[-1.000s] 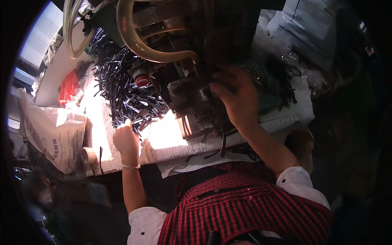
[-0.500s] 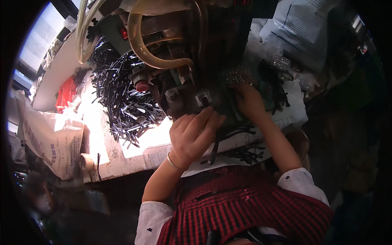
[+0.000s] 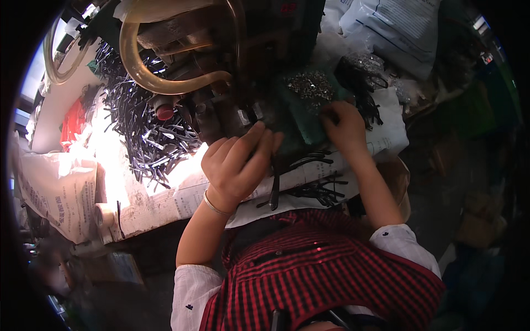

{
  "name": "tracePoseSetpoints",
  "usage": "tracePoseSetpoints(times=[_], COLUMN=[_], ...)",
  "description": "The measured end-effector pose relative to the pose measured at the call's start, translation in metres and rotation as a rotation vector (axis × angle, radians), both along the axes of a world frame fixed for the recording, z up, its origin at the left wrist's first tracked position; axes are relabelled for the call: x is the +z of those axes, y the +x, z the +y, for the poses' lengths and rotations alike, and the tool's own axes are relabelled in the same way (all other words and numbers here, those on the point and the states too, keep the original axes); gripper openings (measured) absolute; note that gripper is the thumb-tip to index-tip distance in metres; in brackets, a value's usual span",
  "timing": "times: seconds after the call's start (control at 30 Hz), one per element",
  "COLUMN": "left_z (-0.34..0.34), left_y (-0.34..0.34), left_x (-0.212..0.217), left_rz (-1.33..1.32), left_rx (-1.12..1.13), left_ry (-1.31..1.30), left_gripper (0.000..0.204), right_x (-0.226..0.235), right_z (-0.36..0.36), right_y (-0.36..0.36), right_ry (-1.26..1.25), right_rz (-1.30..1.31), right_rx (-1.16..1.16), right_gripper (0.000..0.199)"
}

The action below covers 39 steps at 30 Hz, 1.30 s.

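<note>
Left hand (image 3: 238, 165) sits at the centre of the bench, fingers curled and pinched around a thin black ribbed strip (image 3: 273, 190) that hangs down from the fingertips over the paper. It is raised right up against the dark machine head (image 3: 221, 110), held close, it seems, so the strip's top end meets the tooling there; the exact contact point is hidden behind the fingers.

Starting from the far left: a white printed sack (image 3: 55, 187) slumps at the bench edge, and beside it a red bag (image 3: 72, 121) lies in strong glare. Next comes a big heap of black strips (image 3: 149, 138), piled just left of the machine, within easy reach of the left hand. Above, a curved amber hose (image 3: 160, 83) loops around the machine's front. A red knob (image 3: 164, 113) pokes out just under it.

Under the hands, newspaper sheets (image 3: 165, 193) cover the bench, probably to catch parts. A few loose black strips (image 3: 314, 190) lie on that paper between the two forearms.

Over to the right hand (image 3: 345, 127): it rests on a dark green tray (image 3: 303, 121), fingers bent down at the tray's edge beside a scatter of small silvery metal pieces (image 3: 309, 85). Whether it has one pinched, I cannot tell. Further right, a white plastic bag (image 3: 397, 27) lies at the back.
</note>
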<state>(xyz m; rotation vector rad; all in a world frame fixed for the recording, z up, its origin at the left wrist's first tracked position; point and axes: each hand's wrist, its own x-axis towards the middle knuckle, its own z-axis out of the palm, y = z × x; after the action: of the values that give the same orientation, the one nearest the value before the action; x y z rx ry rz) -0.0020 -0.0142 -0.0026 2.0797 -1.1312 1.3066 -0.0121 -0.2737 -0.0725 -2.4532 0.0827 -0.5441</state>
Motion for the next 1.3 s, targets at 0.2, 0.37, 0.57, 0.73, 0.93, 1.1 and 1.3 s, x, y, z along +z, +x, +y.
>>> tracePoseSetpoints(times=[0.2,0.37,0.57,0.73,0.93,1.1,1.3], left_z=[0.009,0.087,0.171,0.242,0.195,0.228,0.204], left_y=[-0.03,-0.078,-0.004,0.076,0.058,0.061,0.062], left_x=[0.004,-0.013,0.021,-0.085,-0.035,-0.102,-0.078], left_rz=[0.299,0.196,0.287,0.317,0.279,0.466,0.371], left_rx=[-0.023,0.269,0.79,0.716,0.633,0.798,0.678], left_ry=[-0.091,-0.167,0.256,0.245,-0.096,0.193,0.093], left_gripper=[0.021,0.025,0.027,0.01,0.013,0.033,0.011], right_x=[0.003,0.001,0.02,0.012,-0.013,-0.029,-0.001], right_z=[0.019,0.017,0.028,0.027,-0.001,-0.03,-0.004], right_y=[0.005,-0.01,0.011,0.031,-0.017,-0.059,-0.05], right_ry=[-0.314,0.216,0.144,0.308,0.141,-0.018,0.248], right_rz=[-0.08,0.048,-0.154,-0.079,-0.243,-0.348,-0.28], right_rx=[-0.062,-0.193,-0.035,-0.026,-0.14,-0.222,-0.127], right_gripper=[0.01,0.016,0.019,0.02,0.016,0.012,0.014])
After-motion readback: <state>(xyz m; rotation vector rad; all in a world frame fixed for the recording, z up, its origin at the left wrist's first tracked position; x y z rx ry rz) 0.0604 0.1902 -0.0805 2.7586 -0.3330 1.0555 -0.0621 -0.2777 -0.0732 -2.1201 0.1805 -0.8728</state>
